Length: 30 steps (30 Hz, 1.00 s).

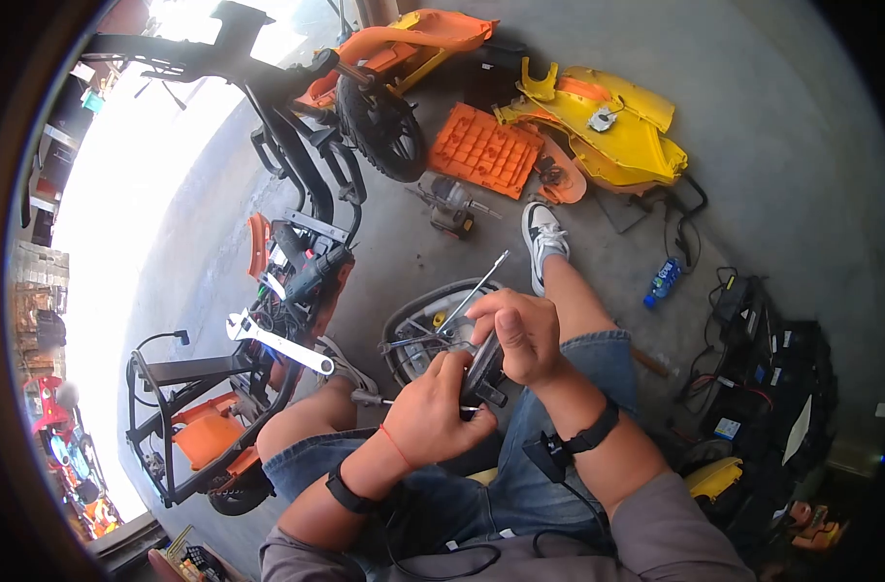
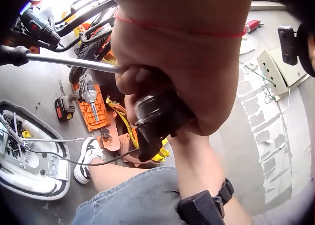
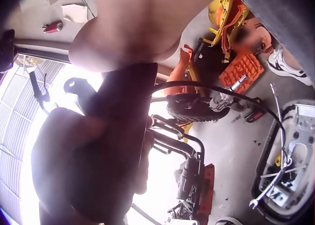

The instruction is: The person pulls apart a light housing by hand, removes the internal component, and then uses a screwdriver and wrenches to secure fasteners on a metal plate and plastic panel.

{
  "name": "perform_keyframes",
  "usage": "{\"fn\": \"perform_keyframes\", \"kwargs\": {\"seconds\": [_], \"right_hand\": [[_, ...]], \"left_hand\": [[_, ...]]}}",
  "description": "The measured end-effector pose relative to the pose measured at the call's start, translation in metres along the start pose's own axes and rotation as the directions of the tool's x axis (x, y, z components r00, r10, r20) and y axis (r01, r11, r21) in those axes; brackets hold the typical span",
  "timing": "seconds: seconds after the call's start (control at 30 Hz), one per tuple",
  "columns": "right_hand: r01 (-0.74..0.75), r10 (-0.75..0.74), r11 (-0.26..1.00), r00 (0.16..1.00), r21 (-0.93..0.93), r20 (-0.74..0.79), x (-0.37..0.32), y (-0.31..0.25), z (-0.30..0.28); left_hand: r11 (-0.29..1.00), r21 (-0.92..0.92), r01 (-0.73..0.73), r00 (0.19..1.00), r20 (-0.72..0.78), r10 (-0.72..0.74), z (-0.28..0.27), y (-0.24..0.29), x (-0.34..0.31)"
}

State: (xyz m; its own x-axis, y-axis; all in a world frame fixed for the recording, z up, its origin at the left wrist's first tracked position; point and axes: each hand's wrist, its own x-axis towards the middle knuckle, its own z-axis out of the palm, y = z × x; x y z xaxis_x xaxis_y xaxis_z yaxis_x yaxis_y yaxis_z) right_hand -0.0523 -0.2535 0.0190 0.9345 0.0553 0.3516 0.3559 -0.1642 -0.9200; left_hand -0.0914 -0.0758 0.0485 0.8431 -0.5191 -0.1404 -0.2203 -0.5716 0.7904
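Observation:
The left hand (image 1: pixel 425 415), with a red string at its wrist, grips a black part (image 1: pixel 481 376) before the lap. The same fingers hold a screwdriver (image 1: pixel 367 398), its handle sticking out to the left; in the left wrist view its shaft (image 2: pixel 74 62) runs into the curled fingers beside the glossy black part (image 2: pixel 160 111). Touching the part's upper side is the right hand (image 1: pixel 528 339), thumb raised in the head view. Close up in the right wrist view, the dark part (image 3: pixel 115 146) lies within this hand's curled fingers, with a black cable (image 3: pixel 216 88) beyond it.
A white-and-black tray-like shell (image 1: pixel 396 359) with tools lies beyond the hands. A wrench (image 1: pixel 282 348) is at the left by a stripped vehicle frame (image 1: pixel 302 165). Farther off are a power tool (image 1: pixel 452 221), an orange panel (image 1: pixel 486 150), yellow panels (image 1: pixel 607 136) and a bottle (image 1: pixel 663 281).

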Motion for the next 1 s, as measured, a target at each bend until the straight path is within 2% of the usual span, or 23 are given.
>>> {"fn": "perform_keyframes", "kwargs": {"seconds": [0.17,0.23,0.37,0.43,0.5,0.83,0.9,1.0], "right_hand": [[-0.097,0.086,0.987,0.993,0.125,0.086,0.000,-0.005,0.007],[-0.179,0.168,0.964,0.983,0.195,0.076,-0.004,-0.003,0.015],[-0.261,0.253,0.921,0.965,0.289,0.066,-0.010,-0.001,0.021],[-0.243,0.233,0.931,0.970,0.271,0.067,-0.010,0.000,0.022],[-0.211,0.209,0.940,0.977,0.267,0.038,-0.011,-0.001,0.025],[-0.317,0.309,0.941,0.948,0.123,0.079,-0.018,-0.006,0.039],[-0.264,0.267,0.957,0.964,0.123,-0.007,-0.021,0.001,0.043],[-0.318,0.321,0.943,0.947,0.097,-0.020,-0.021,-0.002,0.045]], "left_hand": [[0.987,-0.123,0.105,0.993,0.059,-0.098,-0.004,-0.001,-0.002],[0.992,-0.125,0.012,0.999,0.035,-0.007,-0.002,-0.005,-0.001],[0.985,-0.157,0.078,0.987,0.152,-0.054,-0.004,0.003,0.001],[0.976,-0.052,0.213,0.935,0.301,-0.188,-0.005,0.006,0.002],[0.979,-0.044,0.197,0.943,0.283,-0.177,-0.004,0.008,0.001],[0.985,-0.056,0.166,0.968,0.197,-0.152,0.015,-0.002,-0.018],[0.982,-0.042,0.182,0.963,0.210,-0.169,0.017,-0.002,-0.019],[0.977,-0.012,0.211,0.953,0.226,-0.203,0.017,0.001,-0.017]]}}
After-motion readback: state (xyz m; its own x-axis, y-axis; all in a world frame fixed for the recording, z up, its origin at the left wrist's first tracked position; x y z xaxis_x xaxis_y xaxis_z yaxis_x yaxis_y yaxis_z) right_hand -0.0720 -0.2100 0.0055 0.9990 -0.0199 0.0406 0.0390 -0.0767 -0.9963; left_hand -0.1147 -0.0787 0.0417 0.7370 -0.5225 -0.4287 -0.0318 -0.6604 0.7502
